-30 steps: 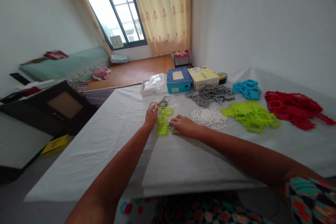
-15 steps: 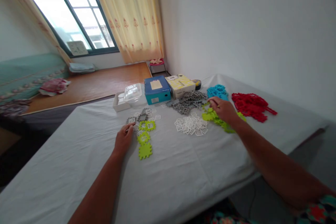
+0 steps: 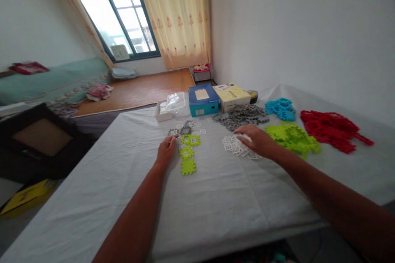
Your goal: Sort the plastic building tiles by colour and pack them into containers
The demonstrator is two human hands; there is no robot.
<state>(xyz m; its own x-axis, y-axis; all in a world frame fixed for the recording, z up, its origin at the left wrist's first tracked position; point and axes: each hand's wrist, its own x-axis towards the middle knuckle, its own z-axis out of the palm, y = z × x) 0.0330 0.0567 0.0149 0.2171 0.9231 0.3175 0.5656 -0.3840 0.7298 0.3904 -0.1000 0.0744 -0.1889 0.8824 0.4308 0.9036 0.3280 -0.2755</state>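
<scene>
My left hand [image 3: 166, 152] rests on the cloth at the left edge of a joined row of lime-green toothed plastic tiles [image 3: 188, 167]. Its fingers are curled together, and what they hold, if anything, is hidden. Grey toothed tiles [image 3: 186, 128] and several loose white lattice squares [image 3: 202, 132] lie just beyond that row. Over the pile of white lattice squares [image 3: 228, 144] my right hand [image 3: 257, 139] reaches, thumb and fingers apart. I see nothing held between them.
Heaps of grey [image 3: 243, 117], blue [image 3: 280, 109], lime-green [image 3: 288, 135] and red tiles [image 3: 331, 127] lie at the right. Along the back stand a blue box [image 3: 203, 100], a yellow box [image 3: 233, 98], a clear plastic container [image 3: 178, 104] and a small white box [image 3: 162, 113].
My right hand has left the lime-green heap and moved left to the white squares. The left hand stays beside the joined tiles. The whole view has shifted leftward.
</scene>
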